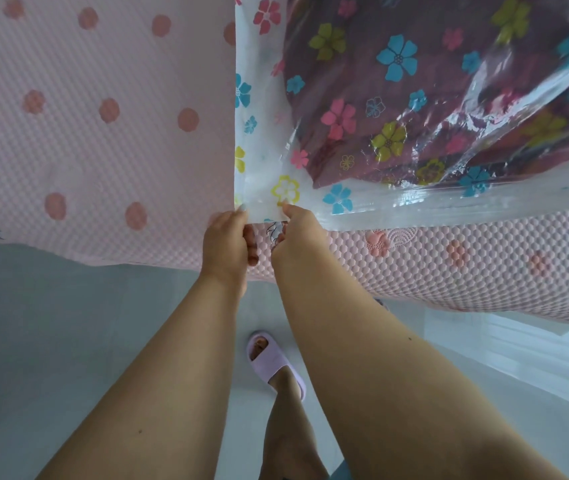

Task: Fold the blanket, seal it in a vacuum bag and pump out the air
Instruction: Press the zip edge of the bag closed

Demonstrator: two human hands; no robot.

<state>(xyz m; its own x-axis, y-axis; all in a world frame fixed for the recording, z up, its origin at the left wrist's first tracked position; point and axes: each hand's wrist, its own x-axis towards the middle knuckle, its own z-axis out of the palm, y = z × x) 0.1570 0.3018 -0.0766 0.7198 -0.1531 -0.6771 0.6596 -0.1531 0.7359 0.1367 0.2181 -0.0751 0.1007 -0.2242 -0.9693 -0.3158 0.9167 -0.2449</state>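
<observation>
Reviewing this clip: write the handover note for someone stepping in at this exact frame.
Left hand and right hand both pinch the near corner of the vacuum bag, at its edge.
The bag lies on the pink bed cover, corner at the bed's edge.
The folded blanket is already inside the bag.
Whether the edge is fully sealed cannot be told.
Left: finish sealing, then pump out the air. No pump or valve is in view.

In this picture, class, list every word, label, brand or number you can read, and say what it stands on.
None can be read.
Vacuum bag: printed flowers only, no lettering visible.
Pink mattress cover: dots and cartoon figures, no words.
Slipper: no visible mark.
</observation>
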